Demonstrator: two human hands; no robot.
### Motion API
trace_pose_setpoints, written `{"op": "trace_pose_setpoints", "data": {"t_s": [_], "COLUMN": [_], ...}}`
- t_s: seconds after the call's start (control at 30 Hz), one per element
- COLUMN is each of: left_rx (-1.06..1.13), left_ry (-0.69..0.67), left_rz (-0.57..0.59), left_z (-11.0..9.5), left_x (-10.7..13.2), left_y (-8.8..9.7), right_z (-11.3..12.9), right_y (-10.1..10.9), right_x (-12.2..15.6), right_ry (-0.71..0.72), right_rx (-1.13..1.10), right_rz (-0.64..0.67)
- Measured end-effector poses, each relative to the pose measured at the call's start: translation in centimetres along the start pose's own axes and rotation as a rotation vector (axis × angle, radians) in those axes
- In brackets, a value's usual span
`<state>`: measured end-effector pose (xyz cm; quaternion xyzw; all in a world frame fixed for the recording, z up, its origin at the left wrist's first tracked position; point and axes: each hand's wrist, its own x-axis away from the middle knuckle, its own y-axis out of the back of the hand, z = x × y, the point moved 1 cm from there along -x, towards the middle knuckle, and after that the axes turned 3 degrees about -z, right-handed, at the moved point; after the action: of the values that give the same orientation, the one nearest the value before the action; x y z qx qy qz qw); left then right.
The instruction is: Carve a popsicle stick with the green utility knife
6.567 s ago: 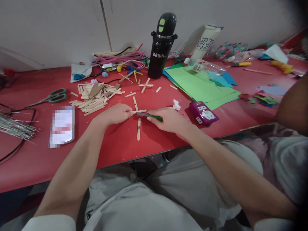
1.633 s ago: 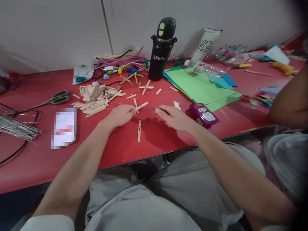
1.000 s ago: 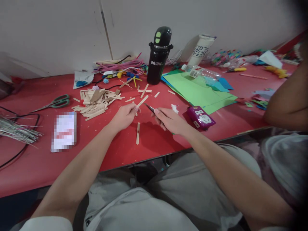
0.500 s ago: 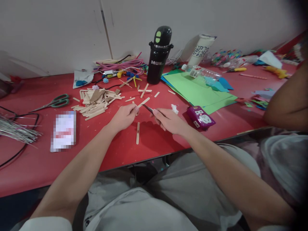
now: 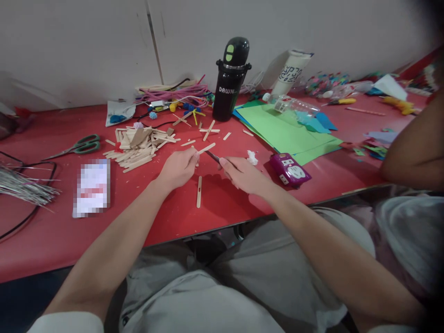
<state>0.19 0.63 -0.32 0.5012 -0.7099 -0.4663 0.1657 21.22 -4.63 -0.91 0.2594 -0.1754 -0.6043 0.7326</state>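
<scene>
In the head view, my left hand is closed around one end of a wooden craft stick, whose free end points up and right. My right hand grips a tool with a narrow dark blade. Its handle is hidden in my fingers, so I cannot tell whether it is a knife or scissors. The blade tip is at or very near the stick. Below the hands lies another craft stick with a small slot in its middle. Left of them is a pile of craft sticks.
Green-handled scissors and a phone lie to the left. A black bottle stands behind my hands. Green paper sheets and a purple power socket block are on the right, near another person's arm.
My hands stay in almost the same place, with the blade still against or close to the stick. The whole view has shifted very slightly.
</scene>
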Motion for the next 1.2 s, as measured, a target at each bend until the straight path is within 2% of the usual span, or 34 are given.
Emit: {"op": "trace_pose_setpoints", "data": {"t_s": [0.13, 0.27, 0.33, 0.4, 0.57, 0.77, 1.2], "left_rx": [0.027, 0.063, 0.043, 0.021, -0.030, -0.042, -0.005], "left_ry": [-0.003, -0.009, 0.006, 0.023, 0.070, 0.077, 0.033], "left_rz": [-0.028, -0.185, -0.222, -0.203, -0.066, 0.058, 0.075], "left_z": [-0.2, -0.5, -0.4, -0.1, 0.5, 0.1, 0.1], "left_x": [0.1, 0.2, 0.2, 0.1, -0.2, -0.1, -0.1], "left_y": [0.2, 1.2, 1.6, 1.6, 0.7, -0.1, -0.1], "right_z": [0.2, 0.6, 0.7, 0.9, 0.8, 0.5, 0.5], "right_y": [-0.2, -0.5, -0.5, -0.4, 0.0, 0.2, 0.0], "right_x": [-0.2, -0.5, -0.5, -0.4, 0.3, 0.7, 0.5], "right_ry": [-0.003, -0.009, -0.020, -0.035, -0.043, -0.020, 0.003], "right_rx": [0.046, 0.169, 0.189, 0.183, 0.083, 0.045, 0.076], "right_rz": [0.007, 0.050, 0.045, 0.041, 0.012, -0.019, -0.018]}}
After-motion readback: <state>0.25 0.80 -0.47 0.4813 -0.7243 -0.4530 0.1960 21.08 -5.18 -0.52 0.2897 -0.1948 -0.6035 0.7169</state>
